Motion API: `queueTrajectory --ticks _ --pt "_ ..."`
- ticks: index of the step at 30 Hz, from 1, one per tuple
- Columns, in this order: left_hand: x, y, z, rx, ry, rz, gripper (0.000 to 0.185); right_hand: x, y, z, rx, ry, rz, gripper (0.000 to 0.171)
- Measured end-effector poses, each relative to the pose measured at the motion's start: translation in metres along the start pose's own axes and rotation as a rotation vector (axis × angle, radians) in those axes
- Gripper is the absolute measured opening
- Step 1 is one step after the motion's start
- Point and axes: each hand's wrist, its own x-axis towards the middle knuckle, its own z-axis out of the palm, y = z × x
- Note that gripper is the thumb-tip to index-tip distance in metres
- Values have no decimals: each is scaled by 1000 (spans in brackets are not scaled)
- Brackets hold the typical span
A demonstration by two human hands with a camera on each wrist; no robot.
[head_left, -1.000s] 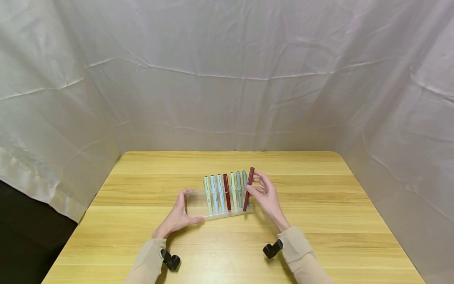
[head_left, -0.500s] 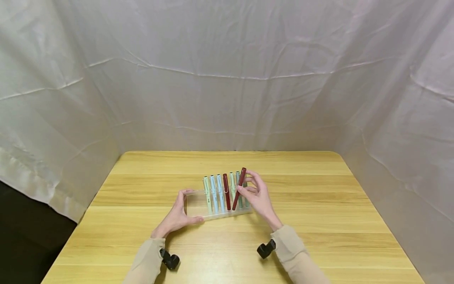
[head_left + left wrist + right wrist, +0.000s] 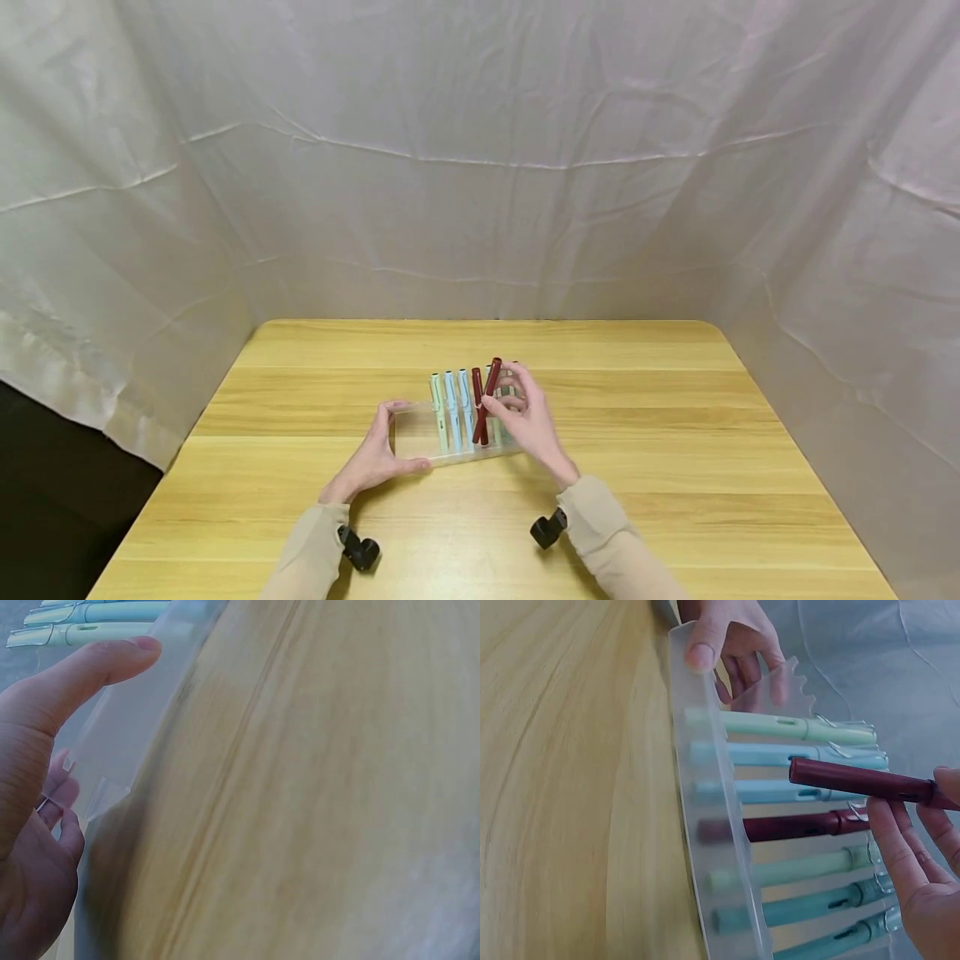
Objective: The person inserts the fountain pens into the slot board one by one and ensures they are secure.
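My left hand (image 3: 372, 461) grips the left end of a clear plastic pen rack (image 3: 742, 900), its thumb along the front ledge. Between the right hand's (image 3: 531, 421) thumb and fingers is a dark red capped pen (image 3: 847, 778), held tilted over the rack. In the head view this pen crosses a second red pen (image 3: 795, 827) standing in the rack. Left of that are two light blue pens (image 3: 757, 754) and a pale green pen (image 3: 772, 724). Another pale green pen (image 3: 810, 868) and two teal pens (image 3: 810, 909) stand to its right, partly hidden by my right hand in the head view.
The rack stands on a wooden table (image 3: 712, 467). Pale grey cloth (image 3: 480, 208) hangs behind the table and along its sides. A black wrist camera (image 3: 360, 550) sits on the left sleeve and another wrist camera (image 3: 547, 529) on the right.
My right hand has carried the red pen leftward along the rack, from its right end to the standing red pen. The left hand and the rack stay in place.
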Motion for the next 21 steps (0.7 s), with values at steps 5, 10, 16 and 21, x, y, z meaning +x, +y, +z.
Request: queueTrajectory --ticks 5,10,16,21 --pt "0 -1 0 -5 5 2 106 1 0 8 -28 -17 -32 58" --pt "0 0 0 -5 1 -5 107 2 -2 15 -28 -40 -77 56" --pt "0 -2 0 -4 8 15 106 2 -5 23 -50 -50 -49 53" --pt "0 -4 0 3 13 35 106 2 -7 29 -69 -53 -56 52"
